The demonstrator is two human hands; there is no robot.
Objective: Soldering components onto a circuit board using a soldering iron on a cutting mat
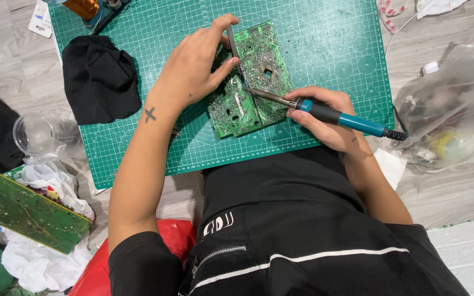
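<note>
soldering iron (325, 112) on circuit board (250, 82) — both hands

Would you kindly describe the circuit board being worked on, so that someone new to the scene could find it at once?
Start at the green cutting mat on the pale wood floor; the circuit board lies near its middle, solder side up. The left hand steadies it and the right hand brings a blue-handled soldering iron to it. Unlike the second green board lying off the mat at far left, it has a small square hole.
</note>
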